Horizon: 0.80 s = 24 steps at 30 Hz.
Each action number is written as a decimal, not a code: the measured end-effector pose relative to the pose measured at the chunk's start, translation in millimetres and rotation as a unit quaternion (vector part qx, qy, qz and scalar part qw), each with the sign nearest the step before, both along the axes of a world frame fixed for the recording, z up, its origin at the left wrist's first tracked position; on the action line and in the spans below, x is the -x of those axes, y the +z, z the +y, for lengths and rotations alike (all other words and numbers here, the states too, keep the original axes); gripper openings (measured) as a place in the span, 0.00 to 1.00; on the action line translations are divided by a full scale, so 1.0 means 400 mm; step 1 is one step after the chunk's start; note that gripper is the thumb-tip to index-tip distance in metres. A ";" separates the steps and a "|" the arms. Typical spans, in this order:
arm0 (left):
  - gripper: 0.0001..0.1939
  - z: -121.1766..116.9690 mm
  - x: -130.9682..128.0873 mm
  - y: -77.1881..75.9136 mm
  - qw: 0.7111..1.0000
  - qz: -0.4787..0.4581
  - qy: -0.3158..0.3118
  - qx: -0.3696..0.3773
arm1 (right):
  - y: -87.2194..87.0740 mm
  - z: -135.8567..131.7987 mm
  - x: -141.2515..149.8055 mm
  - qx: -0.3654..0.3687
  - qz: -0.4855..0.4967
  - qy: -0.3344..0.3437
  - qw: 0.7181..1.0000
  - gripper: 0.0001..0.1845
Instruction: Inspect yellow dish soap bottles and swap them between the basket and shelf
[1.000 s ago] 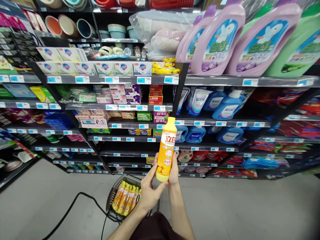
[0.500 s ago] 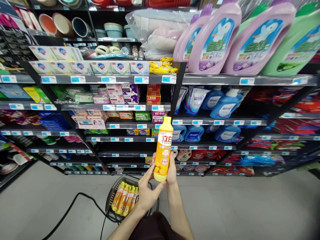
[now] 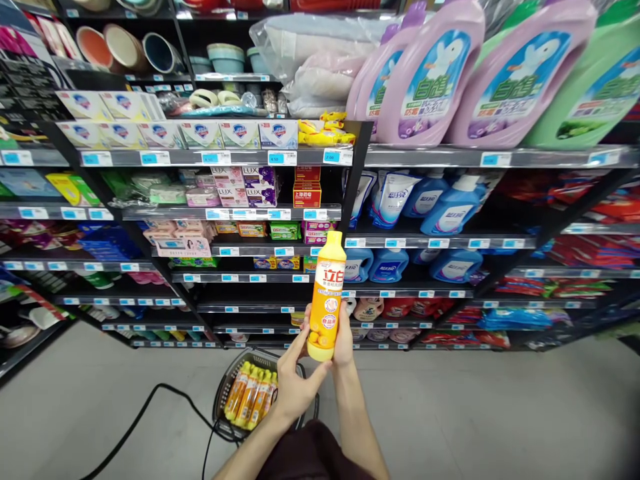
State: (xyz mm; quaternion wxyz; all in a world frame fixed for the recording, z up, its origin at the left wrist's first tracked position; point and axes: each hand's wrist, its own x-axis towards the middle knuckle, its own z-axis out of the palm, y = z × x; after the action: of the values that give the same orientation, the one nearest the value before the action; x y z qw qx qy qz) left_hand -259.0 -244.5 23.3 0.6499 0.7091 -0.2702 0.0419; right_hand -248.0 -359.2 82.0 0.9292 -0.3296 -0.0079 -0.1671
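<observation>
A yellow bottle of dish soap (image 3: 328, 297) with a white and orange label stands nearly upright in front of me, its label facing me. My left hand (image 3: 296, 383) grips its lower left side, the thumb under or against the base. On the right side, my right hand (image 3: 343, 340) closes round the bottle, its fingers mostly hidden behind it. Below my left forearm, a dark shopping basket (image 3: 218, 400) sits on the floor. Several similar yellow bottles (image 3: 249, 399) lie side by side in it.
Shelves stretch across the front, with soap boxes (image 3: 240, 137) at left and large purple detergent jugs (image 3: 430, 80) at upper right. Blue detergent bottles (image 3: 453, 212) stand on lower shelves. A black cable (image 3: 165, 387) loops over the grey floor (image 3: 450, 413) beside the basket.
Almost nothing differs. Both hands keep hold of the dish soap bottle, which has shifted very slightly in view.
</observation>
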 end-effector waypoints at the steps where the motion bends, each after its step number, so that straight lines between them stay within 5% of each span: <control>1: 0.37 0.000 0.000 0.001 1.000 0.000 -0.002 -0.001 | 0.000 -0.001 0.000 0.000 0.001 0.001 1.000 0.32; 24: 0.36 0.000 0.005 0.013 1.000 -0.004 -0.009 -0.011 | -0.017 -0.012 -0.007 -0.018 -0.008 0.028 0.999 0.33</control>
State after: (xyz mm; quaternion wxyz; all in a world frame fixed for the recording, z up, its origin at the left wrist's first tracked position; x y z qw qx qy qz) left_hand -260.9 -244.7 28.6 0.6412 0.7136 -0.2798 0.0355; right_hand -245.4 -363.9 75.4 0.9393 -0.3107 -0.0215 -0.1440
